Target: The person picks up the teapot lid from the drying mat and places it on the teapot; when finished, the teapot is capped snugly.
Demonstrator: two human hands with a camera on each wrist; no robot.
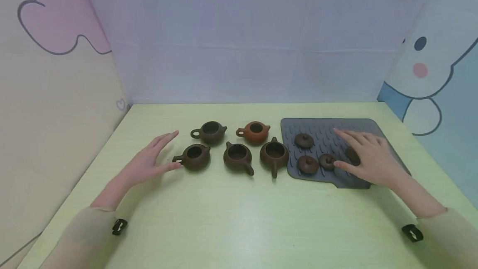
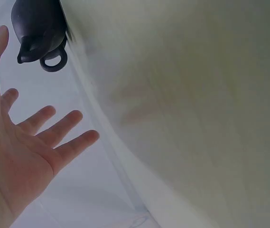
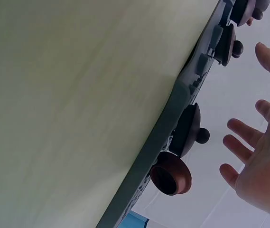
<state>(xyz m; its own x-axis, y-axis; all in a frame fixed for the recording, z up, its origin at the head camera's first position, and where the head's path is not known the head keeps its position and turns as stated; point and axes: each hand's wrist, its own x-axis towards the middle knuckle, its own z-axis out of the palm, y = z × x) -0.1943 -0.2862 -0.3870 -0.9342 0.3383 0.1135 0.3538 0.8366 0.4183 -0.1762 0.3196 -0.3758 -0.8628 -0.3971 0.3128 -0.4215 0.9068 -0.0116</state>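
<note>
My left hand (image 1: 147, 163), fingers spread and holding nothing, hovers over the table just left of a dark brown lidless teapot (image 1: 198, 163); its thumb tip overlaps that pot's handle in the head view. The palm and parted fingers also show in the left wrist view, beneath a dark teapot (image 2: 37, 21). My right hand (image 1: 373, 159) hangs over a grey ridged mat (image 1: 352, 124), thumb beside a small knobbed lid (image 1: 327, 161). Behind its fingers, another dark lid (image 1: 352, 155) is partly hidden. In the right wrist view a reddish-brown lid (image 3: 184, 173) sits tilted beside a knobbed lid (image 3: 189, 133).
More lidless teapots stand mid-table: a dark one (image 1: 212, 138) and a reddish one (image 1: 255, 138) behind, two brown ones (image 1: 233, 164) (image 1: 269, 162) in front. Two further lids, one behind (image 1: 304, 141) and one nearer (image 1: 308, 165), lie on the mat's left part. A pale curtain (image 1: 239, 53) closes the back.
</note>
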